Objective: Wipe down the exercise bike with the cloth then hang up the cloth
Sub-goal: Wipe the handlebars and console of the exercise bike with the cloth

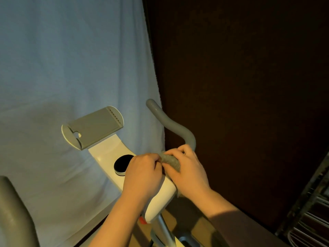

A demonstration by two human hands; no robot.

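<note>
Wiping underway, hanging not yet done
Both hands, left hand [142, 172] and right hand [188, 171], are pinching the cloth [171, 162] against the exercise bike [110, 157].

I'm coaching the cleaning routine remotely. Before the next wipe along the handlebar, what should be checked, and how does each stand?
1. Cloth held: ok, the left hand and right hand both grip it.
2. Cloth at the base of the right handlebar: ok.
3. Handlebar's upper length free of obstruction: ok.
4. Round black knob clear of the cloth: ok.
5. Cloth dampness: cannot tell.
6. Hanging place identified: cannot tell; a wire rack shows at right.
</note>
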